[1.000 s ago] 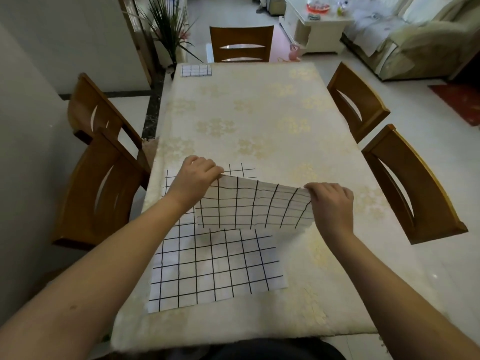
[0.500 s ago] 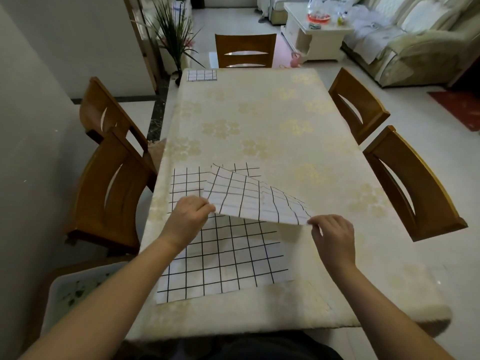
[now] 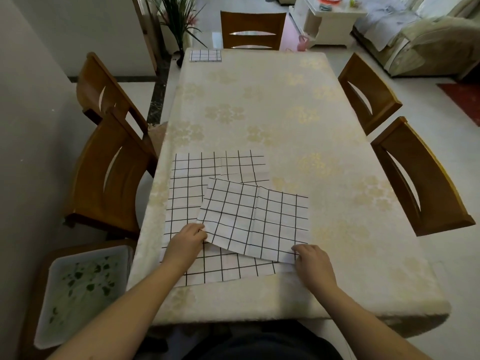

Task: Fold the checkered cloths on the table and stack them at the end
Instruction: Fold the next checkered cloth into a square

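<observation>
Tabletop [image 3: 259, 113]: carries all cloths. Unfolded cloth [image 3: 187, 193]: near end, untouched. Upper cloth [image 3: 254, 219]: halved over it, near corners pinched by left hand [image 3: 188, 239] and right hand [image 3: 310, 258]. Folded cloth [image 3: 205, 55]: far corner, apparently one piece.

A white checkered cloth [image 3: 255, 220] with a thin black grid is pinched between the left hand [image 3: 185, 242] and right hand [image 3: 313, 261]. Beneath them a cream tablecloth [image 3: 259, 105] is seen — pale gold flowers throughout. Well beyond the hands, a folded cloth [image 3: 205, 55] shows the same black-on-white grid.
</observation>
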Demonstrator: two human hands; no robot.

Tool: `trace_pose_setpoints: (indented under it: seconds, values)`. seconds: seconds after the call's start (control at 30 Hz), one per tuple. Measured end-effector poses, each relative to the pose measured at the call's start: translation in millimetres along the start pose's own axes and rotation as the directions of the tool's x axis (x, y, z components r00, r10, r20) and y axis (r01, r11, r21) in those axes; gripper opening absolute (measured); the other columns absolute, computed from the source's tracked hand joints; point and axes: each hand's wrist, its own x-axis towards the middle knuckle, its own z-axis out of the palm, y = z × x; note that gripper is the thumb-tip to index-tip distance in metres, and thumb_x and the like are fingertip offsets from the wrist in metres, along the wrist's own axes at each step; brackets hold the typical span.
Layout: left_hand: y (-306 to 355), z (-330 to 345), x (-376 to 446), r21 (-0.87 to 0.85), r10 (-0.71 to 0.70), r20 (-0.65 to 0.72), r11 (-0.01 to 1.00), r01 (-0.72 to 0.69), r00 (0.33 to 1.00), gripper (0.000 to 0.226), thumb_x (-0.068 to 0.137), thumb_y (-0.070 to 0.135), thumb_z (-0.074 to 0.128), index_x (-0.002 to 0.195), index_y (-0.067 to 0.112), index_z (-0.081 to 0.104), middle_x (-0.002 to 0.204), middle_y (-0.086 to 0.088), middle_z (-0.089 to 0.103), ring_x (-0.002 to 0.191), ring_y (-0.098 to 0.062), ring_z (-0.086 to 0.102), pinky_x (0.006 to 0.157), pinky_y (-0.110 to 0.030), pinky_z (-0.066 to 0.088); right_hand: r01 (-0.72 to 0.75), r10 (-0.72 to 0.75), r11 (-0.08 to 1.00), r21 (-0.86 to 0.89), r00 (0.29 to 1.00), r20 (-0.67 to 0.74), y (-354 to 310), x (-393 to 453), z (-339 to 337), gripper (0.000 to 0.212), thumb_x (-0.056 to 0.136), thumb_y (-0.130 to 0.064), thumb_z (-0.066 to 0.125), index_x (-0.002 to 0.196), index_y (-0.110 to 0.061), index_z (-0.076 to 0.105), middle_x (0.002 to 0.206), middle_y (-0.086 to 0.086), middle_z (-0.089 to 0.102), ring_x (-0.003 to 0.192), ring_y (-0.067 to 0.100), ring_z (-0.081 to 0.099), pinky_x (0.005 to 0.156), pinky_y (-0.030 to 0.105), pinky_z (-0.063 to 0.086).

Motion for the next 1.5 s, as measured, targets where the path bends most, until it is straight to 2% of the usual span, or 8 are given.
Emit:
trace_pose_setpoints:
  seconds: [0.2, 0.37, 0.5, 0.6, 0.73, 1.0, 1.27, 1.5]
  values:
    - [-12, 11, -6, -0.064, -0.068, 0.003, 0.996, 0.068, 0.998, 0.033, 0.064, -0.007, 0.080, 0.090, 0.011, 0.072, 0.107, -0.005, 0.073, 0.093, -0.023, 0.071, 0.065, -0.033, 0.059, 0.029, -0.020, 0.998, -0.049, 0.986, 0.167, -22, 5, 9, 0.056, 0.099, -0.033, 0.038, 0.152, -0.022, 0.027, 0.159, 0.001, 0.027, 0.143, 0.020, 0.028, 0.113, 0.036, 0.030]
    - [-26, 3, -10, 0.012, -0.007, -0.009, 1.000, 0.007, 1.000, 0.041, 0.055, -0.009, 0.085, 0.090, 0.009, 0.073, 0.091, -0.006, 0.074, 0.079, -0.024, 0.072, 0.058, -0.031, 0.059, -0.023, 0.044, 0.989, -0.143, 0.988, 0.148, -33, 3, 11, 0.054, 0.101, -0.042, 0.031, 0.151, -0.021, 0.026, 0.161, 0.002, 0.021, 0.145, 0.020, 0.024, 0.111, 0.037, 0.030]
    - [-34, -5, -10, 0.052, -0.050, -0.014, 0.997, 0.051, 0.999, 0.029, 0.058, -0.004, 0.084, 0.071, 0.014, 0.066, 0.061, 0.001, 0.061, 0.052, -0.019, 0.056, 0.043, -0.024, 0.039, -0.026, 0.050, 0.987, -0.160, 0.989, 0.143, -35, 1, 15, 0.054, 0.101, -0.044, 0.030, 0.150, -0.023, 0.026, 0.161, 0.002, 0.020, 0.146, 0.020, 0.022, 0.110, 0.038, 0.031]
    - [-35, -5, -11, -0.022, -0.165, -0.016, 0.986, 0.165, 0.986, 0.018, 0.072, 0.000, 0.076, 0.079, 0.015, 0.068, 0.072, 0.002, 0.066, 0.063, -0.019, 0.060, 0.048, -0.028, 0.045, -0.026, 0.050, 0.985, -0.170, 0.989, 0.137, -33, 1, 17, 0.055, 0.101, -0.044, 0.030, 0.151, -0.023, 0.024, 0.162, 0.001, 0.019, 0.147, 0.019, 0.020, 0.111, 0.038, 0.031]
    - [-27, -5, -10, -0.312, -0.502, 0.085, 0.807, 0.501, 0.861, 0.011, 0.095, 0.025, 0.056, 0.102, 0.019, 0.063, 0.086, 0.006, 0.063, 0.075, -0.010, 0.059, 0.061, -0.028, 0.050, -0.042, 0.067, 0.982, -0.184, 0.989, 0.131, -36, 2, 18, 0.054, 0.101, -0.044, 0.031, 0.150, -0.024, 0.027, 0.160, 0.001, 0.023, 0.145, 0.019, 0.024, 0.112, 0.038, 0.029]
    - [-9, 12, -2, -0.431, -0.677, 0.187, 0.595, 0.679, 0.712, 0.016, 0.088, 0.027, 0.069, 0.098, 0.014, 0.069, 0.099, -0.003, 0.064, 0.081, -0.012, 0.059, 0.069, -0.021, 0.044, -0.067, 0.072, 0.990, -0.121, 0.997, 0.037, -48, 6, 22, 0.051, 0.099, -0.040, 0.040, 0.145, -0.020, 0.038, 0.153, 0.004, 0.036, 0.143, 0.023, 0.029, 0.117, 0.041, 0.021]
    - [4, -6, 1, -0.648, -0.670, 0.197, 0.459, 0.608, 0.716, 0.015, 0.093, 0.029, 0.062, 0.103, 0.019, 0.068, 0.101, 0.004, 0.062, 0.089, -0.010, 0.059, 0.077, -0.022, 0.046, -0.059, 0.077, 0.987, -0.150, 0.990, 0.116, -51, 2, 33, 0.059, 0.102, -0.045, 0.023, 0.156, -0.025, 0.011, 0.164, 0.002, 0.005, 0.151, 0.020, 0.004, 0.120, 0.043, -0.002]
    - [4, -15, 4, -0.867, -0.644, 0.354, 0.047, 0.497, 0.678, 0.006, 0.096, 0.022, 0.060, 0.098, 0.021, 0.066, 0.101, -0.004, 0.068, 0.092, -0.018, 0.067, 0.076, -0.031, 0.056, -0.091, 0.107, 0.985, -0.145, 0.989, 0.103, -56, 3, 33, 0.059, 0.102, -0.046, 0.023, 0.155, -0.025, 0.012, 0.164, 0.003, 0.007, 0.151, 0.021, 0.004, 0.119, 0.045, -0.004]
